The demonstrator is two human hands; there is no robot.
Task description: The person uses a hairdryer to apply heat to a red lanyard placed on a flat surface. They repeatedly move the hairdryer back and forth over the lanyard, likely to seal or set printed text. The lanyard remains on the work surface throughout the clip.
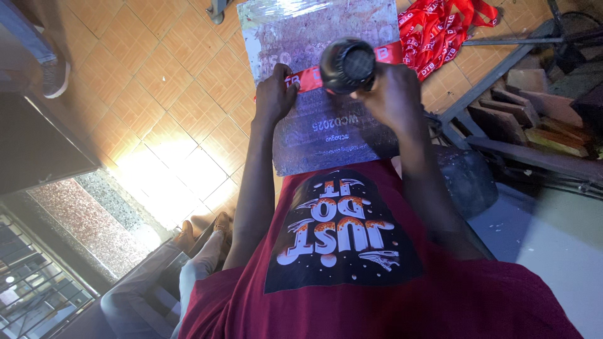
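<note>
Nearest the camera is the person's dark red shirt with a printed graphic on the chest, and below the left arm their light trousers and brown shoes over the tiled floor. Just beyond the shirt, a silvery printed sheet wrapped in clear film lies across the lap and runs away from the body.

The left hand rests on the left part of the sheet, its fingers curled and pinching the end of a red ribbon with white print, which stretches across the sheet toward the other hand. The right hand is closed around a black heat gun, whose round meshed end faces the camera; the tool sits right over the ribbon, though whether it touches cannot be told.

Farther off, at the top right, a loose heap of the same red ribbons lies on the floor. To the right stand a metal frame and stacked wooden blocks. At the top left, another person's shoe shows.
</note>
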